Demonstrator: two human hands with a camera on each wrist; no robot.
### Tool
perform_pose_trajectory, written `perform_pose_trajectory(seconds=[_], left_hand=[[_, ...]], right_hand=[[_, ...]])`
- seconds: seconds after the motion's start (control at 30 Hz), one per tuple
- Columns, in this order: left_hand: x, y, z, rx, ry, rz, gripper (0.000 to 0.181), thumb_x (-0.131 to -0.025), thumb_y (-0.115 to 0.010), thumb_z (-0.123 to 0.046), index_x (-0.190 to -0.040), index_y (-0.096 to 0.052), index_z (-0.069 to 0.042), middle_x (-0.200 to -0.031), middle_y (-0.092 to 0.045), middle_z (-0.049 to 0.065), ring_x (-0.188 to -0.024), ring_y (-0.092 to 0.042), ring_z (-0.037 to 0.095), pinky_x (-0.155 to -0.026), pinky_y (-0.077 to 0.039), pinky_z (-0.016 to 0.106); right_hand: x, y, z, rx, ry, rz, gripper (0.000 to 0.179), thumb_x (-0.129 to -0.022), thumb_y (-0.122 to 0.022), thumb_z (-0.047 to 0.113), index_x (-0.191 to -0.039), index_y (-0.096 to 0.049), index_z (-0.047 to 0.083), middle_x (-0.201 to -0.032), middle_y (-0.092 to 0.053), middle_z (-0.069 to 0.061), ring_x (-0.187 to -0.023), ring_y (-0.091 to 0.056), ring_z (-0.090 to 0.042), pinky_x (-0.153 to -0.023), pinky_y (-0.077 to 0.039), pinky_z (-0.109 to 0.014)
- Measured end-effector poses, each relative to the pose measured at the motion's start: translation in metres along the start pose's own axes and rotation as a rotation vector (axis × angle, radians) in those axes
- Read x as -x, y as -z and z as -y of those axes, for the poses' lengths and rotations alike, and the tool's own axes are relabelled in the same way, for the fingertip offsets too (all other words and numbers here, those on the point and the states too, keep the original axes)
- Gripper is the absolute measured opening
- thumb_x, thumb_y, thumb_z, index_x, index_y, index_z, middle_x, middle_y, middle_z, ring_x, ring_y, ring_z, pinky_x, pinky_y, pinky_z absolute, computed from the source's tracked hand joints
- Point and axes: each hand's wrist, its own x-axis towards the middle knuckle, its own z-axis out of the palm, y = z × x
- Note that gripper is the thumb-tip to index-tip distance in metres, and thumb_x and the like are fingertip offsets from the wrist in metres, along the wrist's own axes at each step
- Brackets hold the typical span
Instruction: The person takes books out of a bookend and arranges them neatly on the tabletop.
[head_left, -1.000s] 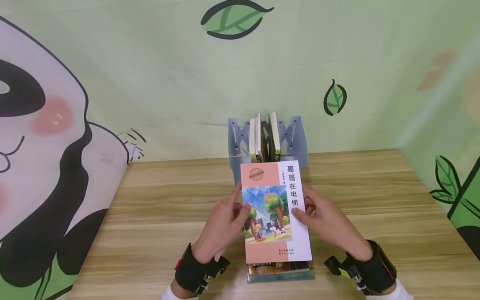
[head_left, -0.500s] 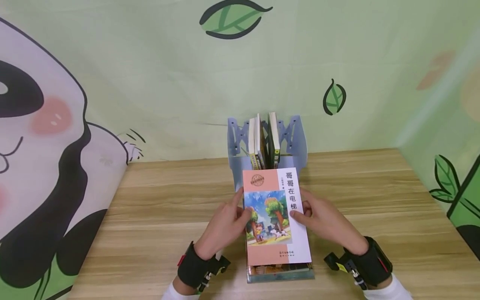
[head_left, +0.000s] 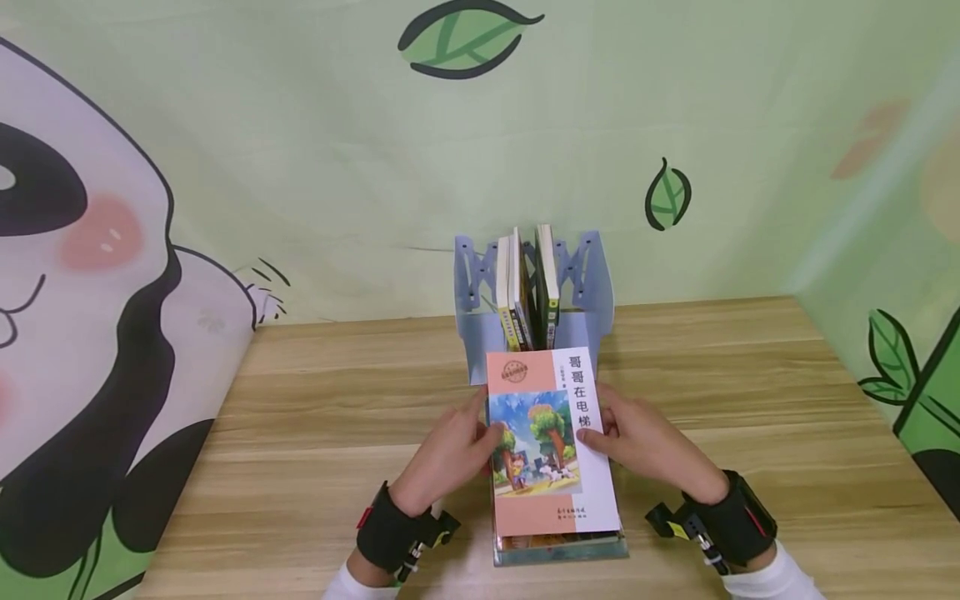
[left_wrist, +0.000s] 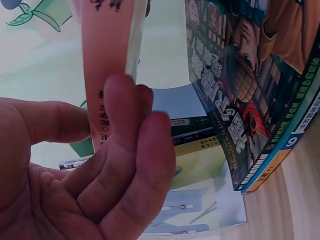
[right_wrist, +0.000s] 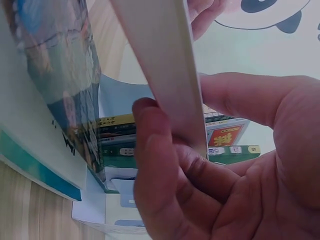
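Observation:
A paperback book [head_left: 536,442] with a pink and white cover and a tree picture is between both hands, face up. My left hand [head_left: 448,450] pinches its left edge, thumb on the cover. At the opposite edge, my right hand [head_left: 648,442] pinches it the same way. In the left wrist view the pink spine [left_wrist: 107,45] sits between thumb and fingers. The held book is raised above a stack of books [head_left: 562,552], which it mostly hides; a dark illustrated cover [left_wrist: 250,90] tops that stack.
Behind the held book stands a blue-grey bookend rack [head_left: 600,287] on the wooden table [head_left: 315,417]. Several upright books [head_left: 517,292] stand in its middle, with a narrow gap between two groups. A green printed backdrop [head_left: 337,167] rises at the table's back edge.
Both hands have lowered the pink and white book toward me, nearer the front of the stack. More of the upright books and rack shows behind it.

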Motion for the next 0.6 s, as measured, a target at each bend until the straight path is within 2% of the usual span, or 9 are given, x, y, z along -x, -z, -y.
perform_pose_trajectory(seconds=[0.2, 0.3, 0.43, 0.6], left_hand=[[-0.004, -0.002, 0.005, 0.036, 0.008, 0.037, 0.064, -0.102, -0.049, -0.02, -0.157, -0.02, -0.006, -0.067, -0.065, 0.001, -0.047, -0.053, 0.01, -0.042, -0.042, 0.025], [-0.005, -0.003, 0.008, 0.045, 0.015, 0.049, 0.064, -0.102, -0.048, -0.02, -0.157, -0.019, -0.007, -0.069, -0.066, 0.0, -0.049, -0.058, 0.016, -0.043, -0.043, 0.026], [-0.007, -0.005, 0.011, 0.065, 0.031, 0.064, 0.062, -0.102, -0.049, -0.019, -0.156, -0.021, -0.009, -0.078, -0.069, 0.003, -0.056, -0.064, 0.027, -0.044, -0.045, 0.027], [-0.009, -0.007, 0.013, 0.09, 0.055, 0.08, 0.062, -0.102, -0.05, -0.019, -0.156, -0.021, -0.009, -0.087, -0.07, 0.007, -0.06, -0.066, 0.03, -0.046, -0.048, 0.028]], right_hand=[[-0.002, -0.001, -0.002, -0.003, -0.02, 0.014, 0.063, -0.095, -0.064, 0.017, -0.149, -0.035, 0.002, -0.097, -0.073, -0.009, -0.069, -0.06, -0.011, -0.051, -0.043, -0.023], [-0.004, -0.002, -0.004, 0.003, -0.045, 0.022, 0.066, -0.095, -0.064, 0.019, -0.15, -0.033, 0.002, -0.096, -0.072, -0.009, -0.068, -0.06, -0.012, -0.05, -0.043, -0.023], [-0.006, -0.004, -0.007, 0.003, -0.068, 0.035, 0.067, -0.095, -0.064, 0.021, -0.151, -0.032, 0.002, -0.097, -0.072, -0.01, -0.069, -0.06, -0.013, -0.051, -0.043, -0.024], [-0.007, -0.006, -0.011, -0.018, -0.06, 0.051, 0.068, -0.096, -0.063, 0.02, -0.152, -0.029, 0.004, -0.101, -0.072, -0.012, -0.073, -0.062, -0.013, -0.053, -0.046, -0.025]])
